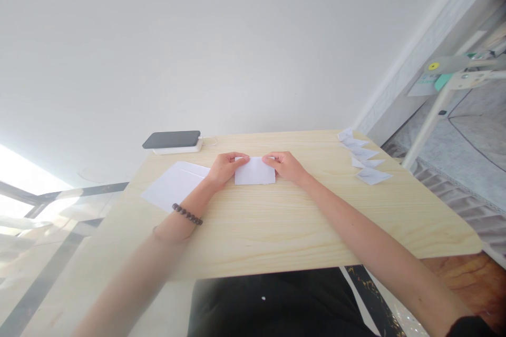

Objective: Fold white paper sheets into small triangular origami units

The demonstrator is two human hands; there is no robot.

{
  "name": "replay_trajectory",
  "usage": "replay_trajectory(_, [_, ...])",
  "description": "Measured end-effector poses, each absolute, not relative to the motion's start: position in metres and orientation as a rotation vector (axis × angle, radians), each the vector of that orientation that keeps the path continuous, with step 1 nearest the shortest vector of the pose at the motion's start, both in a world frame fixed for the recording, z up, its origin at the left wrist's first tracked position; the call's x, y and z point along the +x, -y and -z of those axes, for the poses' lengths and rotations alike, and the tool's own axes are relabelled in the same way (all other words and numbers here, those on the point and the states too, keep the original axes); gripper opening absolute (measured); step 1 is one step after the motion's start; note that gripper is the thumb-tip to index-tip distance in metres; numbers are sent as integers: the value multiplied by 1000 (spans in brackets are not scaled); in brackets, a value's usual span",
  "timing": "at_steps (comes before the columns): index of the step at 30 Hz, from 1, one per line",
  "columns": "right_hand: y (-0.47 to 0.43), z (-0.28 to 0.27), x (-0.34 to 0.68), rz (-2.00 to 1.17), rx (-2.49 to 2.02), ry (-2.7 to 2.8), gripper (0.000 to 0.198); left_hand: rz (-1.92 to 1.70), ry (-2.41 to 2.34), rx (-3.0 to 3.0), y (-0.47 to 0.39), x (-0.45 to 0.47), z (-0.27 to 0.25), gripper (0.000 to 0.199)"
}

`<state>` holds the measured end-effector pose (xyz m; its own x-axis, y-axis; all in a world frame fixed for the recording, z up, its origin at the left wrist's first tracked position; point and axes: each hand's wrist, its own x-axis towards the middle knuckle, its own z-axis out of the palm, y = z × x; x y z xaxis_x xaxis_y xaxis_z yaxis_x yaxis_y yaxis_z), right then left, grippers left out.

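A small white rectangle of paper [255, 172], apparently folded, is held between both hands near the middle of the table. My left hand [224, 168] pinches its upper left corner, thumb on top and fingers behind. At the upper right corner my right hand [288, 166] grips it the same way. The paper's lower edge looks slightly uneven. Whether it is lifted or rests on the wood I cannot tell. Flat white sheets of paper [169, 185] lie to the left, partly hidden by my left forearm.
Several folded white paper pieces [373, 176] stand in a row along the table's right side. A dark phone [172, 139] with a cable lies on a white block at the back left. Behind the wooden table [269, 237] is a wall; a white metal frame [430, 116] stands at right.
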<state>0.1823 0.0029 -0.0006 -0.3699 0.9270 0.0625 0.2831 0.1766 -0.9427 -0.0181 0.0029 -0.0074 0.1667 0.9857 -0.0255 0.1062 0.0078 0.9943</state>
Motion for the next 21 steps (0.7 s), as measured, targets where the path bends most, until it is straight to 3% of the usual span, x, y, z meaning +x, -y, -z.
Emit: replay_trajectory(21, [0,0,183,-1117,-1129,1870,35,-963,-1212,1440,0,-16,3,39])
